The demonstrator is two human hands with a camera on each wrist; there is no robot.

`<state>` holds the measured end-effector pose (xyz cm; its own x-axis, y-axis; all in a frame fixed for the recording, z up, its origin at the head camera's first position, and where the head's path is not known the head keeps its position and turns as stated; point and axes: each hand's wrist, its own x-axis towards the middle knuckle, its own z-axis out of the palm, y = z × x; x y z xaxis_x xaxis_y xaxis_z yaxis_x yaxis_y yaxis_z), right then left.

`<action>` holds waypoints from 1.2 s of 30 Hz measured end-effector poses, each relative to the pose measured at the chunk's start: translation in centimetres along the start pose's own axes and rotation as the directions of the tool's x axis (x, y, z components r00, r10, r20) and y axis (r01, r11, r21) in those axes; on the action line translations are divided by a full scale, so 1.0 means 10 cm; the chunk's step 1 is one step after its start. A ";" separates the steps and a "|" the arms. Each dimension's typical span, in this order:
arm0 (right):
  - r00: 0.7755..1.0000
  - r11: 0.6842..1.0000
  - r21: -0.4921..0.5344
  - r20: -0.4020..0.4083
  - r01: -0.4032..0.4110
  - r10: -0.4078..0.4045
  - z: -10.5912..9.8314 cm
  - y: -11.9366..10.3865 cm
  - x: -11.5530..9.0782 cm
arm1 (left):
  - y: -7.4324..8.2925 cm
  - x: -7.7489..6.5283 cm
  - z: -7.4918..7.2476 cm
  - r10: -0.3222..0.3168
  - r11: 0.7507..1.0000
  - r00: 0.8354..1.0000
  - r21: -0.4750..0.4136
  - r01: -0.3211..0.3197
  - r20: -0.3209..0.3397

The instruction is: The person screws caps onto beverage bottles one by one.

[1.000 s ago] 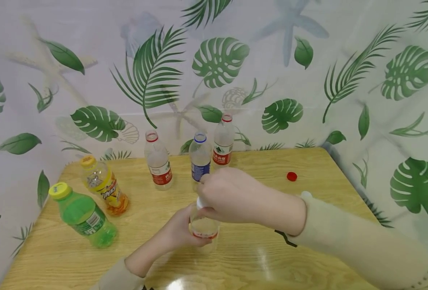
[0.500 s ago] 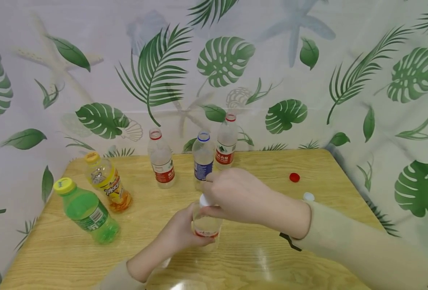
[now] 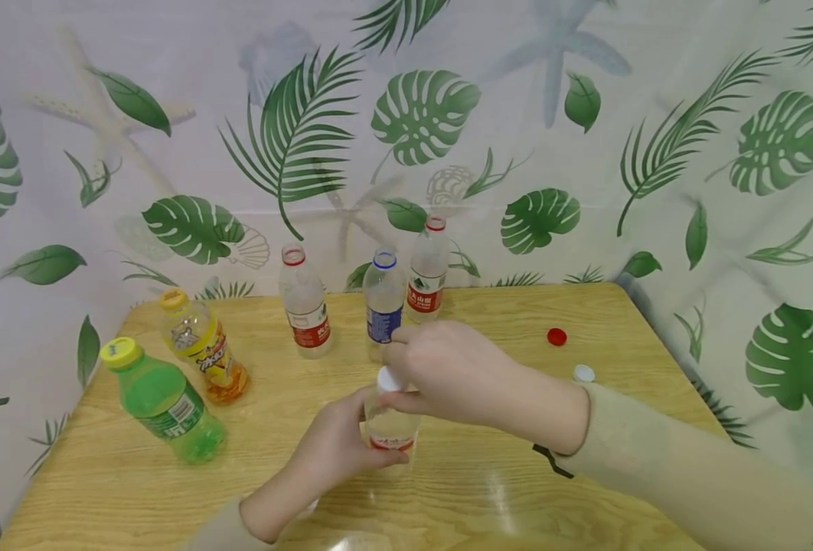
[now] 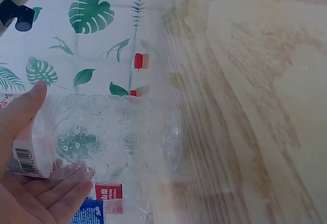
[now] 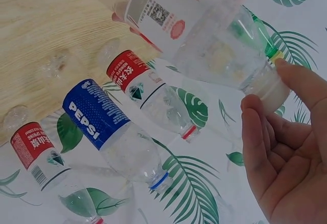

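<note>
A clear plastic bottle (image 3: 391, 427) with a red-and-white label is upright in front of the person. My left hand (image 3: 337, 438) grips it round the body; in the left wrist view the thumb and fingers lie on either side of the label (image 4: 26, 158). From above, my right hand (image 3: 448, 369) pinches the bottle's white cap (image 5: 274, 92) between thumb and fingers, as the right wrist view shows. The cap sits on the bottle's neck. Whether the bottle's base touches the table cannot be made out.
Behind the hands stand a blue-labelled Pepsi bottle (image 3: 383, 310) and two red-labelled bottles (image 3: 306, 310), all uncapped. Left are a capped green bottle (image 3: 168, 409) and an orange-drink bottle (image 3: 208, 353). A red cap (image 3: 556, 337) and a loose white cap (image 3: 583, 373) lie right on the wooden table (image 3: 503, 321).
The head view has shifted slightly, and the loose white cap by the right sleeve shows more. Both hands keep their holds on the bottle and its cap, with hardly any movement.
</note>
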<state>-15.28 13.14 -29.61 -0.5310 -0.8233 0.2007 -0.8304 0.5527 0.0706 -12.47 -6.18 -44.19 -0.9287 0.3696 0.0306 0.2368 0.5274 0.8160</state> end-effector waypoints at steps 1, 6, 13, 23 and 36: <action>1.000 1.000 0.004 -0.001 -0.004 0.004 0.00 0.00 0.00 | 0.00 0.00 0.00 0.003 1.000 1.000 0.006 -0.003 -0.005; 1.000 0.999 0.028 0.015 -0.025 0.025 0.00 0.01 -0.01 | 0.00 0.00 0.02 0.006 1.000 1.000 -0.022 -0.006 -0.016; 0.999 1.000 0.015 0.033 -0.015 0.015 -0.02 0.00 0.00 | 0.00 -0.01 0.01 0.012 0.999 1.000 -0.052 -0.012 -0.010; 0.998 0.998 0.056 -0.060 0.015 -0.011 0.02 0.01 -0.06 | 0.01 -0.03 -0.01 0.005 0.997 1.000 -0.083 -0.005 0.003; 0.999 0.997 0.082 -0.027 -0.016 0.018 -0.02 0.02 -0.09 | 0.02 -0.09 -0.07 -0.094 0.992 0.993 -0.091 0.088 -0.070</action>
<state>-14.87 14.03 -29.57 -0.5411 -0.8094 0.2283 -0.8329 0.5532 -0.0128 -11.78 -6.93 -43.64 -0.9646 0.2636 -0.0059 0.1275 0.4859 0.8646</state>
